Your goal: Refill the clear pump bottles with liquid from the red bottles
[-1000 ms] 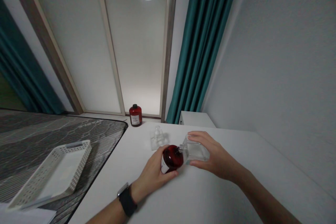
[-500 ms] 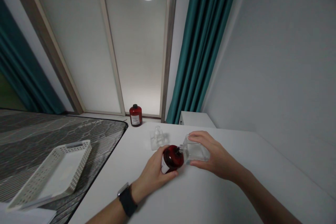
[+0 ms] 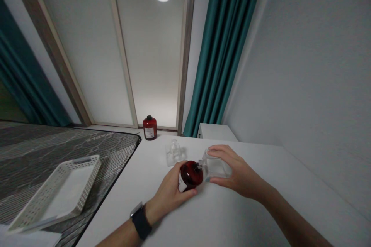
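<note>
My left hand [image 3: 171,187] is wrapped round a dark red bottle [image 3: 191,174] with a white label, tilted with its neck towards the right. My right hand [image 3: 236,170] grips a clear square bottle [image 3: 215,168] lying on its side in the air, its narrow neck pointing left. The two mouths meet, one against the other; whether one sits inside the other I cannot tell. Just beyond my left hand, a clear glass-like bottle or stopper piece [image 3: 174,152] rests on the white table [image 3: 185,220].
A second red bottle [image 3: 150,128] with a black cap stands upright at the table's far left corner. On the left, a white perforated basket [image 3: 87,189] lies on a grey patterned surface [image 3: 116,142]. Behind the table are a white cabinet [image 3: 217,131] and a teal curtain [image 3: 223,46].
</note>
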